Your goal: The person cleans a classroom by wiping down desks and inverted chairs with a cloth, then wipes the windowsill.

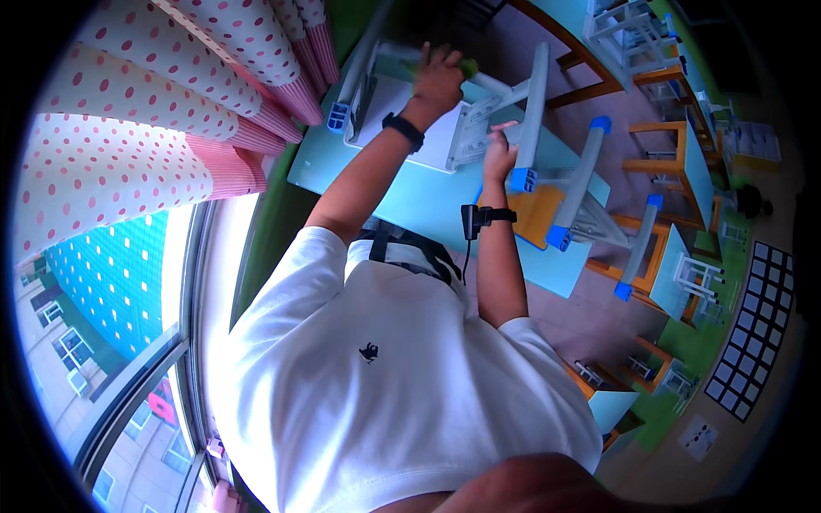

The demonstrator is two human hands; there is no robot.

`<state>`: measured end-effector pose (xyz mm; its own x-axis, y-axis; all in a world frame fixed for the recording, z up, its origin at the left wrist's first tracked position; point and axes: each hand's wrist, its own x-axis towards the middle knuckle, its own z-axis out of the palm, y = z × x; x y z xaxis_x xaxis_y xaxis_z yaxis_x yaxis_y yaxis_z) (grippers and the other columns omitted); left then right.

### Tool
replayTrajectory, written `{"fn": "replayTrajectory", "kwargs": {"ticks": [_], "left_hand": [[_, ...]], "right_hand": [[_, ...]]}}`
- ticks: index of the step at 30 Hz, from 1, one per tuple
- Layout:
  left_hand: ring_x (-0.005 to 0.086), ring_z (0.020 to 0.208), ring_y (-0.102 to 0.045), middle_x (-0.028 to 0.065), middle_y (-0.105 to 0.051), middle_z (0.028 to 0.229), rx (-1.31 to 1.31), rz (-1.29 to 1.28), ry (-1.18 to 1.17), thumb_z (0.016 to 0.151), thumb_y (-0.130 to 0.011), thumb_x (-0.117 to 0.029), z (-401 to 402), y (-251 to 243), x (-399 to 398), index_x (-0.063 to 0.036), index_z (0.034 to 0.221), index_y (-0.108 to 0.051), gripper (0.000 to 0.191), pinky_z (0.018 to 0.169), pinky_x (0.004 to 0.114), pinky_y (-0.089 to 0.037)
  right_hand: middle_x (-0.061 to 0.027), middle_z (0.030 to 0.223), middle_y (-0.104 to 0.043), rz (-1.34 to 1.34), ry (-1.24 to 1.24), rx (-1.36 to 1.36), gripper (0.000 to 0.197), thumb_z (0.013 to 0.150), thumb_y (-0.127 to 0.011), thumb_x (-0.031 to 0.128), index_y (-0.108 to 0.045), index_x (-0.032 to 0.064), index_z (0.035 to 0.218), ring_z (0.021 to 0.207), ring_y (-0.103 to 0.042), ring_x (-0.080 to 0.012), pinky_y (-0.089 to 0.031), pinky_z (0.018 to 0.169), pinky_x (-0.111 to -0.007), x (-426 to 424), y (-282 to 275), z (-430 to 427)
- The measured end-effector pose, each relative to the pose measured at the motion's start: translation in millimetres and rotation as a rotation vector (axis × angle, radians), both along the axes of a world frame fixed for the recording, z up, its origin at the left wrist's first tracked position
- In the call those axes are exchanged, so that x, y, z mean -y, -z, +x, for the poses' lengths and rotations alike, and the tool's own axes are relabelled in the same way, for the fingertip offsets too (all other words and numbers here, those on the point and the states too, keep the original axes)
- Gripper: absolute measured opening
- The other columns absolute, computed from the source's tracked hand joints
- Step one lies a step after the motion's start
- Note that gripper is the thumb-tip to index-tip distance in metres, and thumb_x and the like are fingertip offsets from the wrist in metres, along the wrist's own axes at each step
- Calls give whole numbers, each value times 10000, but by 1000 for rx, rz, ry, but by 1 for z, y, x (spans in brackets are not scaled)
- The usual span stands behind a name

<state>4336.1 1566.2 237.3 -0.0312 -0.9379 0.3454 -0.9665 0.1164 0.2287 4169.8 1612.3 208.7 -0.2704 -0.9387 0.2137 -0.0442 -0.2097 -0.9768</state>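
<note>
My left hand (440, 80) is closed over a green cloth (470, 68), its fingers spread along a crossbar of an upturned chair. This chair's pale seat (401, 125) lies on a light-blue table (410, 202), and its grey metal legs with blue end caps point upward. My right hand (501, 156) is beside the near chair leg (532, 122), thumb raised and one finger stretched towards it. The leg hides the other fingers, so their grip is unclear. Farther right on the same table is a second upturned chair with an orange-yellow board (541, 215).
A polka-dot curtain (147, 122) hangs at left beside a window (186, 340). Raised legs of the second chair (580, 183) stand to my right. Across the floor are more wood-framed tables (696, 173) bearing stacked chairs (699, 276).
</note>
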Motion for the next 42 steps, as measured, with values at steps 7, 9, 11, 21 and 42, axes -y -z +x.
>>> {"fn": "replayTrajectory", "kwargs": {"ticks": [7,9,11,21,42], "left_hand": [[316,1171,-466,115,-549,1203,-106,-131,-67,710,-573,-24,59,-2,-9,-80,1040,-675,350,1011,443,-361],[325,1178,-462,135,-547,1199,-152,-140,-152,717,-574,-32,59,0,-11,-67,1022,-677,324,1011,444,-362],[335,1185,-458,155,-546,1194,-207,-142,-231,724,-575,-41,51,-1,-9,-55,1004,-680,300,1012,445,-363],[370,1332,-311,185,-416,1346,279,-10,-65,803,-564,-127,-35,-3,-15,-79,1121,-654,334,1082,486,-281],[449,1098,-465,256,-454,1239,-212,117,60,741,-495,74,2,147,-72,-61,1301,-489,576,998,469,-415]], "right_hand": [[-47,816,-510,6,-68,12,151,743,-471,-93,-478,20,843,753,-515,-152,-449,697,-278,4,12,-7],[-42,819,-505,-20,-90,-40,164,755,-470,-85,-487,22,878,754,-505,-146,-444,698,-275,5,23,-12],[-37,822,-499,-39,-104,-100,180,768,-468,-77,-496,24,914,754,-495,-141,-439,699,-273,10,32,-14],[-116,827,-559,14,-87,-150,131,778,-569,-66,-525,-7,886,758,-561,-226,-483,732,-345,11,39,-19],[-121,785,-605,-122,-78,-191,214,694,-667,-23,-532,58,839,751,-595,-316,-474,723,-409,12,43,-26]]}}
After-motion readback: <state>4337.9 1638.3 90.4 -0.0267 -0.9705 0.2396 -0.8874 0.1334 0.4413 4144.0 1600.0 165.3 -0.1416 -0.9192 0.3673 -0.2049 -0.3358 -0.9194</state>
